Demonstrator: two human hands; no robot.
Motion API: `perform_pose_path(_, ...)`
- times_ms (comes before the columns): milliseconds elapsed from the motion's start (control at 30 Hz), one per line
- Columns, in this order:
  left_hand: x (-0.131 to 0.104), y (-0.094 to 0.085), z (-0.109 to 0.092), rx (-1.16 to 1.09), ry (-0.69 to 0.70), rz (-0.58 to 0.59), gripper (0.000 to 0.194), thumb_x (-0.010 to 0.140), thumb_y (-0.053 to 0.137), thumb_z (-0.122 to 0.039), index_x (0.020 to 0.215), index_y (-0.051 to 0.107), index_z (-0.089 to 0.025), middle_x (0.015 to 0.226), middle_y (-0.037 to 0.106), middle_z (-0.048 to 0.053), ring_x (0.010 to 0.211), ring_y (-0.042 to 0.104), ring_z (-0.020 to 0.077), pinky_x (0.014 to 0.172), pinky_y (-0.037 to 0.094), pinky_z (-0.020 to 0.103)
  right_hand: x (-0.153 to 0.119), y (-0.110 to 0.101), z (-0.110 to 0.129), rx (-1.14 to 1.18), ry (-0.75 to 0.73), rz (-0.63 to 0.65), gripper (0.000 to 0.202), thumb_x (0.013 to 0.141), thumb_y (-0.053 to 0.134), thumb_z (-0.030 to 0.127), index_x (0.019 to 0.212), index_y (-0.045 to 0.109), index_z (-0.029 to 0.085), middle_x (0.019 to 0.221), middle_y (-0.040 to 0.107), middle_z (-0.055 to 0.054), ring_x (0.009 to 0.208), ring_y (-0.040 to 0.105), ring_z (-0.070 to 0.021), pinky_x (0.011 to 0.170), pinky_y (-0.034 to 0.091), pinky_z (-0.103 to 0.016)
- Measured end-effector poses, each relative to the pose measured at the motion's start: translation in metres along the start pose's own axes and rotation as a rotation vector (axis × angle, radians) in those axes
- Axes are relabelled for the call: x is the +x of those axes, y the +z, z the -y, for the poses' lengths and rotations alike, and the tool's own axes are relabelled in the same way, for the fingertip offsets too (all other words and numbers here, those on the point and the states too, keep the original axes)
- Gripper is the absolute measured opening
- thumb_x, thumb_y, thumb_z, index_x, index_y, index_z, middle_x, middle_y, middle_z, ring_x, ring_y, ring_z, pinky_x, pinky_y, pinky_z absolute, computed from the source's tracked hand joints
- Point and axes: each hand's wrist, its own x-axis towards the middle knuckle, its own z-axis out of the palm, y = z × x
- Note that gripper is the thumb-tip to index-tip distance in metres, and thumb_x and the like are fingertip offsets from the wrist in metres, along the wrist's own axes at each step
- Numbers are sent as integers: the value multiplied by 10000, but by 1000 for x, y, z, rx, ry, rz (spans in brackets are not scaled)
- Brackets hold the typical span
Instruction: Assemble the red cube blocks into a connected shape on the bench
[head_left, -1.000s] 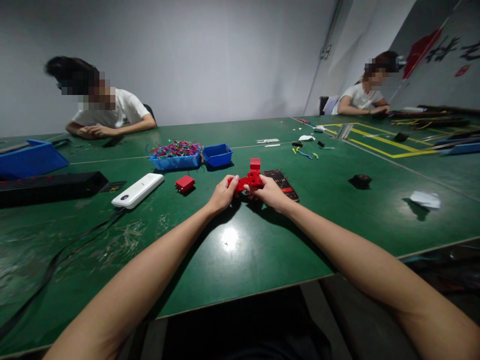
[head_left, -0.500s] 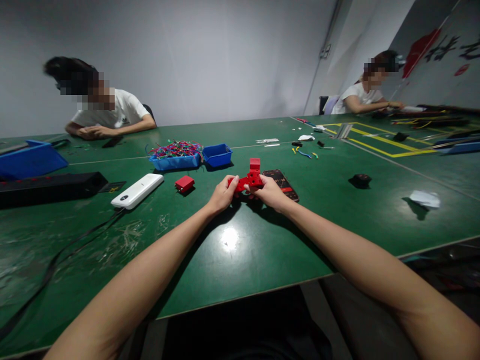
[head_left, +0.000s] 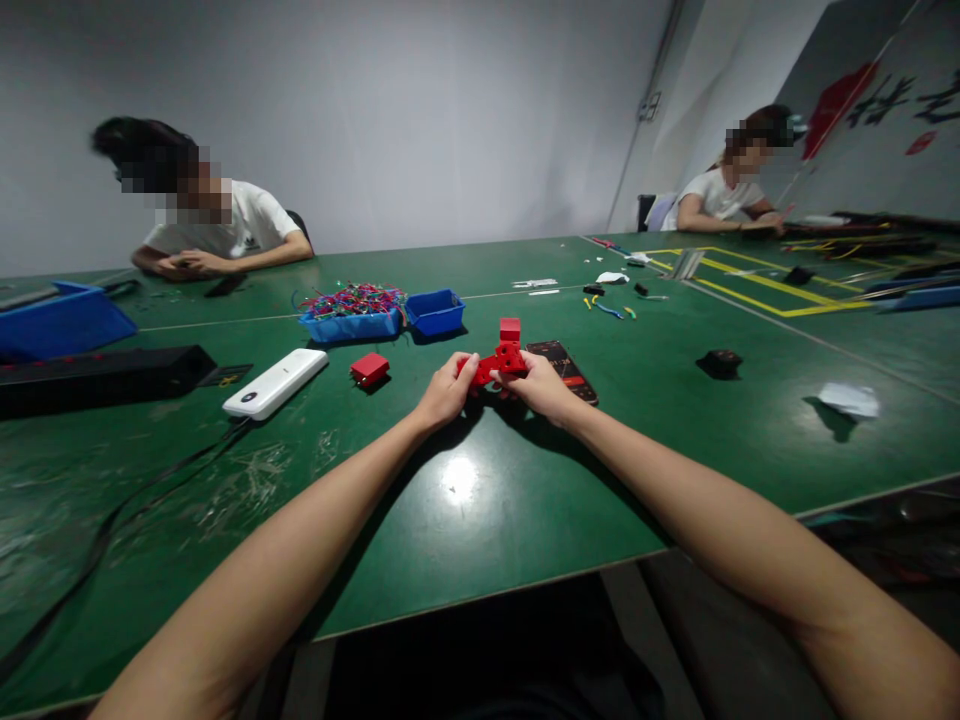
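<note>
My left hand (head_left: pixel 445 390) and my right hand (head_left: pixel 547 388) meet over the table, both closed on a red plastic part (head_left: pixel 508 358) with round holes. The left fingers grip its left end and the right fingers its right side; whether it is one piece or two joined pieces I cannot tell. Just behind it shows a red block (head_left: pixel 510 328), partly covered, so I cannot tell if it touches. A phone (head_left: pixel 559 362) with a lit screen lies under and beside my right hand. Farther left sits another red block (head_left: pixel 370 369) with thin metal prongs.
Left on the green table (head_left: pixel 465 540) lie a white power bank (head_left: pixel 276 383) with a black cable and a long black bar (head_left: pixel 105 375). Behind stand a blue bin of coloured wires (head_left: pixel 352 310) and a blue bin (head_left: pixel 435 312). Pliers (head_left: pixel 609 307) lie beyond. Two people sit opposite.
My hands and the red part stay almost in place, with only a slight shift of the part. The person at the right has moved their hands.
</note>
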Motion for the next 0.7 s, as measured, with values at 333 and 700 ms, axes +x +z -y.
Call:
perform_pose_path(333, -3, 0, -4, 38, -6, -3, 422, 910, 363, -560, 953, 544, -181, 677, 592, -19, 619, 560, 135, 630, 435, 256, 0, 0, -2, 21, 20, -10, 263, 667, 749, 228, 862, 588, 158, 677, 646, 16, 526, 569, -104, 476, 426, -211)
perform_pose_path(700, -4, 0, -3, 93, 13, -13, 428, 906, 363, -554, 981, 556, -180, 727, 624, 0, 663, 569, 143, 663, 437, 264, 1, -1, -4, 2, 29, -2, 229, 691, 724, 203, 862, 579, 155, 685, 647, 15, 529, 572, -98, 478, 417, -201)
